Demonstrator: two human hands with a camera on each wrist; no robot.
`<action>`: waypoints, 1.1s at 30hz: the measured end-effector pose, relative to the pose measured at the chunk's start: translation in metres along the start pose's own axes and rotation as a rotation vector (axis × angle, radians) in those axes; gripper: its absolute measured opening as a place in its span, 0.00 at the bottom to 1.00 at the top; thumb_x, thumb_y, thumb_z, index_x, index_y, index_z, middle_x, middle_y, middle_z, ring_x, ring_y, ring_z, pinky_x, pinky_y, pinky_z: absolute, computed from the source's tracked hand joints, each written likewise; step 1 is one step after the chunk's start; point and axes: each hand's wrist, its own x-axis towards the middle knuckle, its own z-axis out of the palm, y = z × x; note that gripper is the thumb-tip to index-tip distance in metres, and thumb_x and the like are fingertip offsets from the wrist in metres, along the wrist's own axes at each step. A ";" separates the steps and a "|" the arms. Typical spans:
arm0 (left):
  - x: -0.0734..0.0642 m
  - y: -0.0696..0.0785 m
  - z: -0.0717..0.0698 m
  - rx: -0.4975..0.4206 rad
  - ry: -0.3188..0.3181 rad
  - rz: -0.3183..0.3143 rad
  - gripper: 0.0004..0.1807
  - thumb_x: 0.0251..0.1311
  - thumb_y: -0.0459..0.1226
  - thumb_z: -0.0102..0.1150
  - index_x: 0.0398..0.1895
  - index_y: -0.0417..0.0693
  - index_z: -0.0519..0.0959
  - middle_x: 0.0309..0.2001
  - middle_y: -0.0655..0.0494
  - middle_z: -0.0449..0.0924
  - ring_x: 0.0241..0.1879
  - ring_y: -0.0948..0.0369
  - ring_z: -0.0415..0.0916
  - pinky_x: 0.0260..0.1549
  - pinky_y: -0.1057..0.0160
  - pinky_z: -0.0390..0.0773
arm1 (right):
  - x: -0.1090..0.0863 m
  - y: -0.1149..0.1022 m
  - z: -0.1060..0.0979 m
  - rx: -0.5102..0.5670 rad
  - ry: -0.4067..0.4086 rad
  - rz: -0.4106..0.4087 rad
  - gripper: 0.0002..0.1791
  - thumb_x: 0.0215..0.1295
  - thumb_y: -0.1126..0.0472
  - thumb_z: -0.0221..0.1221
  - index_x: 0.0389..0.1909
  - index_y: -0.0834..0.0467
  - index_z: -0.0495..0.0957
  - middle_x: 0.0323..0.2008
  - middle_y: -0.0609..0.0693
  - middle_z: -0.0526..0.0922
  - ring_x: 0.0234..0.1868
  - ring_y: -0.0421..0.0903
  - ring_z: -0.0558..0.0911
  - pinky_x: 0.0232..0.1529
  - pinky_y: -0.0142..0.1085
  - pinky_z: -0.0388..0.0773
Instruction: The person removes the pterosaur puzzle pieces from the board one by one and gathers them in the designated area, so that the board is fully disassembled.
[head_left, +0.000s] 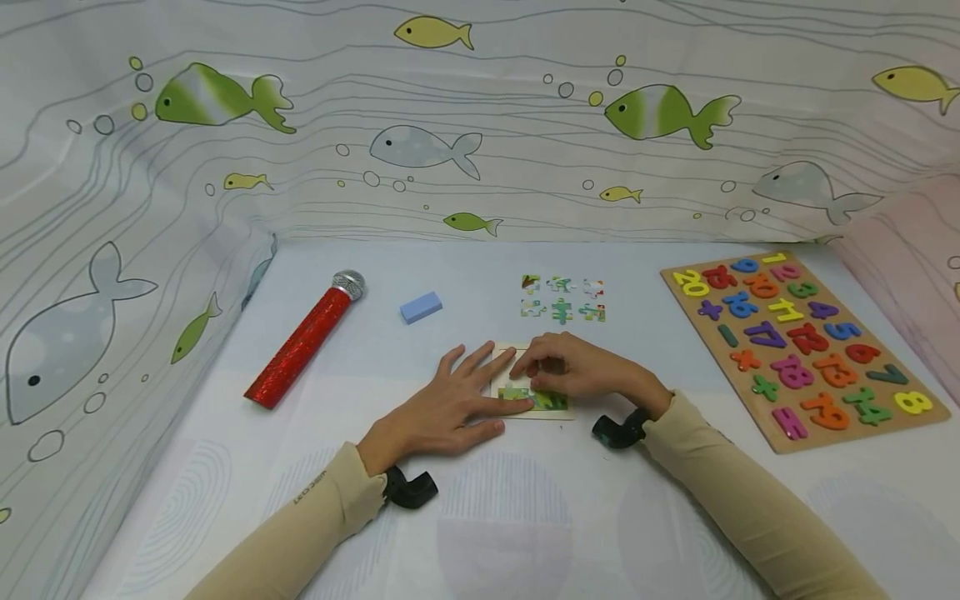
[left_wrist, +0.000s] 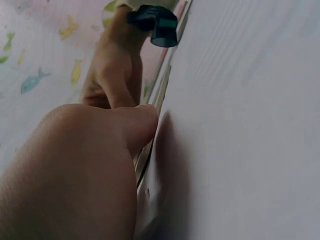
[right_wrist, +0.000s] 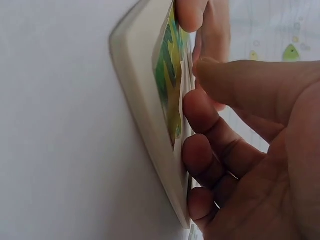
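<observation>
A small puzzle board (head_left: 564,416) with a pale frame lies in front of me, with green picture pieces (head_left: 553,402) along its near side. My left hand (head_left: 442,410) rests on its left part, fingers spread and straight, one finger reaching across the near pieces. Over the board, my right hand (head_left: 573,367) has curled fingers and seems to pinch a puzzle piece, mostly hidden by the fingertips. In the right wrist view, the thumb and fingertips touch pale piece edges beside the green pieces (right_wrist: 170,75). The left wrist view shows my left thumb (left_wrist: 142,122) by the board's edge.
Several loose puzzle pieces (head_left: 561,310) lie in two rows beyond the board. A blue block (head_left: 422,307) and a red microphone (head_left: 303,346) are to the left. A wooden number board (head_left: 806,350) lies at the right. Fish-printed cloth (head_left: 525,183) rises behind the table.
</observation>
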 end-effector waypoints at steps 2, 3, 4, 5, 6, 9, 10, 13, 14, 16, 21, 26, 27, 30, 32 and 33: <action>0.000 0.000 0.000 0.007 -0.002 -0.002 0.24 0.75 0.57 0.41 0.73 0.83 0.65 0.84 0.51 0.42 0.83 0.43 0.39 0.72 0.29 0.43 | 0.000 0.000 0.000 -0.009 -0.009 0.001 0.14 0.67 0.64 0.65 0.53 0.55 0.85 0.41 0.48 0.83 0.41 0.42 0.75 0.46 0.37 0.72; 0.000 0.000 0.000 0.008 -0.003 -0.004 0.24 0.75 0.58 0.41 0.73 0.83 0.65 0.84 0.51 0.42 0.83 0.43 0.39 0.72 0.29 0.43 | 0.000 -0.001 0.000 -0.019 -0.014 0.007 0.15 0.66 0.63 0.66 0.53 0.54 0.85 0.41 0.48 0.83 0.42 0.42 0.75 0.47 0.37 0.70; 0.000 0.000 0.000 0.008 -0.005 -0.006 0.25 0.75 0.58 0.41 0.73 0.82 0.65 0.84 0.51 0.42 0.83 0.43 0.39 0.72 0.30 0.43 | 0.000 -0.002 0.000 -0.032 -0.021 0.016 0.15 0.65 0.63 0.67 0.53 0.53 0.85 0.41 0.47 0.82 0.43 0.42 0.75 0.49 0.38 0.69; 0.000 0.001 0.000 0.008 -0.005 -0.007 0.25 0.75 0.58 0.42 0.73 0.82 0.65 0.84 0.51 0.42 0.83 0.43 0.39 0.72 0.30 0.43 | 0.000 -0.003 0.000 -0.047 -0.027 0.025 0.16 0.65 0.62 0.68 0.53 0.52 0.84 0.41 0.47 0.82 0.44 0.43 0.75 0.50 0.38 0.67; -0.001 0.001 -0.001 0.008 -0.004 -0.008 0.25 0.74 0.58 0.42 0.73 0.81 0.65 0.84 0.50 0.43 0.83 0.43 0.39 0.72 0.30 0.43 | 0.000 -0.003 0.001 -0.059 -0.032 0.034 0.16 0.64 0.61 0.69 0.53 0.51 0.84 0.41 0.46 0.81 0.44 0.43 0.75 0.50 0.39 0.65; -0.001 0.001 -0.001 -0.002 0.002 -0.006 0.26 0.74 0.58 0.44 0.74 0.80 0.65 0.84 0.49 0.44 0.82 0.42 0.40 0.72 0.29 0.43 | 0.000 -0.005 0.001 -0.084 -0.040 0.050 0.17 0.63 0.60 0.70 0.53 0.50 0.84 0.41 0.46 0.81 0.44 0.44 0.74 0.50 0.40 0.62; -0.001 0.001 -0.001 -0.006 0.005 -0.006 0.26 0.74 0.58 0.44 0.74 0.80 0.66 0.84 0.49 0.44 0.82 0.42 0.40 0.72 0.29 0.44 | 0.000 -0.005 0.001 -0.085 -0.041 0.048 0.17 0.63 0.60 0.70 0.53 0.50 0.84 0.41 0.46 0.80 0.44 0.44 0.74 0.50 0.40 0.62; 0.000 0.001 -0.001 -0.024 0.037 -0.005 0.26 0.73 0.57 0.46 0.73 0.79 0.68 0.83 0.48 0.47 0.82 0.43 0.43 0.71 0.29 0.46 | -0.001 -0.006 0.000 -0.079 -0.041 0.044 0.15 0.63 0.61 0.69 0.50 0.50 0.85 0.41 0.46 0.80 0.44 0.44 0.73 0.50 0.41 0.62; 0.000 0.000 0.000 -0.029 0.054 -0.004 0.25 0.73 0.56 0.47 0.72 0.78 0.69 0.83 0.47 0.49 0.82 0.43 0.44 0.71 0.29 0.47 | -0.001 -0.006 0.000 -0.077 -0.042 0.046 0.14 0.63 0.61 0.69 0.49 0.49 0.85 0.40 0.46 0.80 0.45 0.44 0.73 0.50 0.41 0.62; 0.001 -0.001 0.000 -0.035 0.104 0.001 0.24 0.72 0.55 0.49 0.70 0.76 0.73 0.81 0.47 0.54 0.81 0.43 0.49 0.70 0.30 0.51 | -0.001 -0.006 0.000 -0.073 -0.044 0.047 0.11 0.63 0.62 0.69 0.46 0.49 0.85 0.40 0.46 0.80 0.45 0.44 0.73 0.50 0.41 0.62; 0.003 -0.004 0.001 -0.047 0.264 -0.018 0.19 0.67 0.51 0.58 0.60 0.65 0.83 0.75 0.47 0.68 0.76 0.42 0.61 0.65 0.34 0.63 | -0.001 -0.005 0.000 -0.065 -0.046 0.051 0.07 0.63 0.63 0.68 0.40 0.49 0.84 0.41 0.44 0.81 0.45 0.43 0.74 0.52 0.41 0.62; 0.004 -0.005 0.002 0.011 0.301 -0.151 0.30 0.63 0.58 0.61 0.66 0.61 0.77 0.73 0.51 0.72 0.76 0.44 0.62 0.66 0.33 0.62 | -0.001 -0.005 0.000 -0.048 -0.043 0.066 0.06 0.63 0.62 0.69 0.37 0.49 0.83 0.40 0.43 0.81 0.46 0.43 0.74 0.52 0.42 0.60; 0.004 -0.005 0.002 0.024 0.283 -0.184 0.33 0.62 0.60 0.60 0.69 0.61 0.75 0.73 0.53 0.71 0.77 0.45 0.60 0.67 0.33 0.60 | -0.001 -0.005 0.000 -0.045 -0.041 0.070 0.06 0.62 0.61 0.69 0.37 0.49 0.83 0.40 0.43 0.81 0.46 0.43 0.74 0.52 0.42 0.60; 0.003 -0.005 0.002 0.044 0.213 -0.264 0.40 0.61 0.64 0.57 0.74 0.60 0.69 0.76 0.57 0.67 0.80 0.47 0.55 0.71 0.32 0.52 | -0.002 -0.006 0.000 -0.042 -0.034 0.073 0.07 0.62 0.60 0.70 0.39 0.49 0.83 0.40 0.44 0.81 0.45 0.43 0.74 0.52 0.41 0.61; 0.002 -0.005 0.002 0.052 0.168 -0.295 0.43 0.61 0.66 0.55 0.76 0.59 0.67 0.78 0.60 0.63 0.81 0.48 0.51 0.72 0.33 0.48 | -0.002 -0.006 0.001 -0.047 -0.031 0.074 0.08 0.61 0.58 0.71 0.41 0.49 0.83 0.40 0.44 0.81 0.45 0.43 0.75 0.52 0.41 0.63; 0.002 -0.005 0.001 0.053 0.152 -0.302 0.44 0.61 0.67 0.55 0.77 0.59 0.66 0.78 0.61 0.62 0.81 0.48 0.50 0.72 0.33 0.47 | -0.002 -0.007 0.001 -0.050 -0.030 0.075 0.09 0.61 0.58 0.71 0.42 0.49 0.84 0.40 0.45 0.81 0.45 0.43 0.75 0.52 0.41 0.63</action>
